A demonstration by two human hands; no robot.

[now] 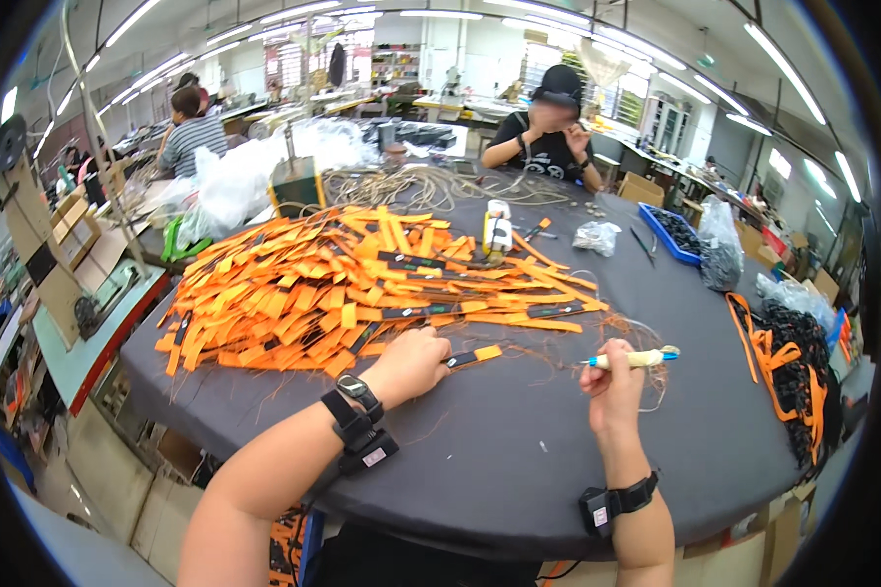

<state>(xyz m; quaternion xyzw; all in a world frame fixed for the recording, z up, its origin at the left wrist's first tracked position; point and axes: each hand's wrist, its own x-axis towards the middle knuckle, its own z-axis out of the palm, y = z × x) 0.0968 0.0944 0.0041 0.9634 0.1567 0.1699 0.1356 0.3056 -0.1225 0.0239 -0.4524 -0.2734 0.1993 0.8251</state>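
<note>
My left hand (416, 367) is closed on one end of a short black-and-orange webbing strap (474, 357), whose orange end sticks out to the right. In my right hand (615, 391) is a slim pen-like tool (636, 360) with a cream wrapped grip and blue ends, its thin tip pointing left toward the strap. A gap separates tip and strap. A large heap of orange webbing straps (303, 284), some with black sections, lies just beyond my left hand. Loose orange threads (538, 354) are scattered between my hands.
Beige cords (431, 186) lie behind the heap, beside a white-and-yellow object (497, 231). Farther right are tweezers-like tools (644, 245), a blue tray (671, 230) of black parts and a black-and-orange strap pile (791, 377). A person (548, 137) sits across the grey table (519, 470).
</note>
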